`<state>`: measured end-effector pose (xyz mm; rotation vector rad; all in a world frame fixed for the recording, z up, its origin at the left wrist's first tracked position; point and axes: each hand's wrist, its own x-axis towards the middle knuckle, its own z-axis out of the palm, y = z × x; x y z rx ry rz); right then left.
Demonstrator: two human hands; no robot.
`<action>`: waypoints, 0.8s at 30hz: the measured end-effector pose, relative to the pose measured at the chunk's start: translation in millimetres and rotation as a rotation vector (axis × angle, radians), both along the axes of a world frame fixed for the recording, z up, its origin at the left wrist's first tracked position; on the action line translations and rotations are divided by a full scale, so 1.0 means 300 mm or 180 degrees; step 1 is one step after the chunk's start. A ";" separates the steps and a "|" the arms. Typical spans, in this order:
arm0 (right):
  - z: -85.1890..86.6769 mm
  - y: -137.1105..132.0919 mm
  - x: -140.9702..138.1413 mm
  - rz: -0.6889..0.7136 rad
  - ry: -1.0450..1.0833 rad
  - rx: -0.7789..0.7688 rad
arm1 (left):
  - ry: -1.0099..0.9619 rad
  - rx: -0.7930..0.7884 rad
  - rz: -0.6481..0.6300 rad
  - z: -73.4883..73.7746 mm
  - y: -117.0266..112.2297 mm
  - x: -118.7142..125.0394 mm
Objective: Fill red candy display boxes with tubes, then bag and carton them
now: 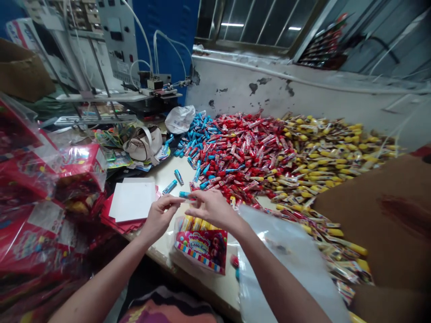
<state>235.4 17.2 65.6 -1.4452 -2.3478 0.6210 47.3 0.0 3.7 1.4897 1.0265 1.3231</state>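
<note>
My left hand (163, 216) is pinched at the fingertips, above the left end of a red display box. A thin pale sliver shows by the fingertips, too small to name. My right hand (215, 211) hovers over the same box, its thumb and fingers apart. A blue-capped tube (184, 194) shows just behind the right fingertips; whether they touch it I cannot tell. Below both hands stands the red "Bubble Gum" box (202, 251), open at the top, in clear film, with yellow-capped tubes (197, 223) standing inside. Two blue tubes, one nearer (169, 186) and one farther (178, 176), lie on the table.
Heaped against the wall are blue tubes (204, 128), red tubes (249, 143) and yellow tubes (323, 157). White card sheets (132, 199) lie at left, near wrapped red boxes (79, 163). Clear plastic sheeting (283, 264) and a cardboard box (387, 215) are at right. A machine (155, 85) stands behind.
</note>
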 end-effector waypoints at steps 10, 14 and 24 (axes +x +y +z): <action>0.045 0.034 -0.020 0.0214 0.0683 -0.0232 | -0.0478 -0.0436 -0.0008 0.014 0.018 0.003; 0.036 0.017 -0.038 0.0223 0.0337 0.0033 | -0.0338 -0.0360 0.0018 0.017 0.021 0.008; 0.036 0.055 -0.007 0.0193 0.0669 -0.0101 | -0.0419 -0.0793 -0.0154 -0.012 0.020 0.013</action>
